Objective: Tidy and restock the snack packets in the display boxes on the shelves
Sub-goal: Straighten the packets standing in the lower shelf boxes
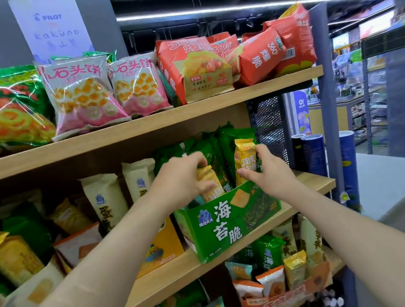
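- The green display box [229, 223] sits at the right end of the middle shelf [311, 184], turned at an angle, with its front corner sticking out past the shelf edge. It is open-topped card with large white characters, a small blue cartoon figure and a picture of a square cracker and seaweed.
- Green packets [208, 150] stand upright in the back of the box, glossy and closely packed.
- The left hand [181, 178] holds the left yellow packet [205, 174] at the box's front left. Its fingers curl over the top and the thumb lies across the face.
- The right hand [274, 170] holds the right yellow packet [245, 153], which stands upright among the green ones. Its fingers wrap round the right edge and the thumb stretches across the lower front. This packet has a crimped top and red characters.
- Left of the box, on the same shelf, are tall cream packets [103, 200] and an orange box [164, 246].
- The shelf above holds pink bags [81, 96] and red bags [194, 71].
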Action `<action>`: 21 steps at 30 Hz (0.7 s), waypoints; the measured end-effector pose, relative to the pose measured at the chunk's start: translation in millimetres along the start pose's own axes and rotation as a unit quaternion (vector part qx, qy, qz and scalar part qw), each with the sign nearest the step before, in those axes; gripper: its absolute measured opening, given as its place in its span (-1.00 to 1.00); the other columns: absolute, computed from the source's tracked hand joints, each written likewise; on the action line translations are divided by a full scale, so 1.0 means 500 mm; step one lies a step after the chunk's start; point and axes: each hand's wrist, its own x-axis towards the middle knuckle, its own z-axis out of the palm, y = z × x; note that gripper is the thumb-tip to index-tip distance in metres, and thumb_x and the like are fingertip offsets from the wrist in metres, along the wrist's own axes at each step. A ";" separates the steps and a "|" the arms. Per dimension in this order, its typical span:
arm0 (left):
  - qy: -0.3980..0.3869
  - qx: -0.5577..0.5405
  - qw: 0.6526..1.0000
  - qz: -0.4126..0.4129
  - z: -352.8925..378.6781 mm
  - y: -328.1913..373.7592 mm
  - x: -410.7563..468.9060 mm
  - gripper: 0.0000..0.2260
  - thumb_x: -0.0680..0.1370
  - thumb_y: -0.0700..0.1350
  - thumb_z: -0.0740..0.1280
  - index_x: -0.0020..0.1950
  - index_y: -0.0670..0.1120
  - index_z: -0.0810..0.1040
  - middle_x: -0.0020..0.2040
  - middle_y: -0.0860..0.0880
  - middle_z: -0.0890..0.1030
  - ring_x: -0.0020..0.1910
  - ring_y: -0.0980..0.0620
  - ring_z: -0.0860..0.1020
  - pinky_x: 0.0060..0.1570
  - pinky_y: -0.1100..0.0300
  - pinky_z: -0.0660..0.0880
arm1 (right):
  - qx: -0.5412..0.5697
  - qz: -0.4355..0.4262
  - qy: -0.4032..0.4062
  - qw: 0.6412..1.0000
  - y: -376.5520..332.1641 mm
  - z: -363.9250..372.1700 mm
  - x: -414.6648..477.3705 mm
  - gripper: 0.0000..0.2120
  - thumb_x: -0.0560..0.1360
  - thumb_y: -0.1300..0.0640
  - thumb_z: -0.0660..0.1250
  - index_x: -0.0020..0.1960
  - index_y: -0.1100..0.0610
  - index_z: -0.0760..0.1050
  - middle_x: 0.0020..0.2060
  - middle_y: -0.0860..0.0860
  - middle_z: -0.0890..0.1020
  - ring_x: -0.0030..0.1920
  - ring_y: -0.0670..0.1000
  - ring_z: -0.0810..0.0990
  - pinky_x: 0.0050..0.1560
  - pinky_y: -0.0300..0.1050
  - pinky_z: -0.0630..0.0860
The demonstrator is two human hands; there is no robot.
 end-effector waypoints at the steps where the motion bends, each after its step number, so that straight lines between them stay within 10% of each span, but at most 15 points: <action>1: -0.008 0.017 1.000 0.008 0.006 0.000 -0.004 -0.66 0.47 0.09 0.45 0.19 0.09 0.47 0.02 0.01 0.62 -0.07 0.03 0.59 -0.05 0.05 0.59 | 0.010 0.003 -0.008 1.000 0.000 -0.001 0.008 -0.53 0.50 -0.12 0.40 0.24 0.06 0.29 -0.03 -0.01 0.58 -0.08 0.05 0.56 -0.11 -0.04 0.47; 13: 0.336 -0.096 0.916 0.198 -0.016 -0.009 -0.065 -0.78 0.61 -0.11 0.24 0.25 -0.01 0.41 0.10 -0.03 0.43 -0.14 -0.02 0.49 -0.30 -0.05 0.56 | 0.161 -0.195 0.197 0.947 -0.105 -0.057 -0.033 -0.53 0.43 0.02 0.50 0.22 0.14 0.38 -0.02 -0.03 0.64 -0.04 -0.05 0.66 0.00 -0.01 0.63; 21: 0.495 -0.066 0.835 0.232 -0.105 -0.041 -0.210 -0.73 0.56 -0.34 0.32 0.22 -0.14 0.42 0.10 -0.07 0.42 0.12 0.12 0.39 0.07 0.29 0.43 | 0.338 -0.249 0.267 0.868 -0.207 -0.089 -0.118 -0.44 0.42 0.24 0.51 0.19 -0.03 0.21 0.12 0.10 0.57 0.07 0.00 0.66 0.02 -0.10 0.64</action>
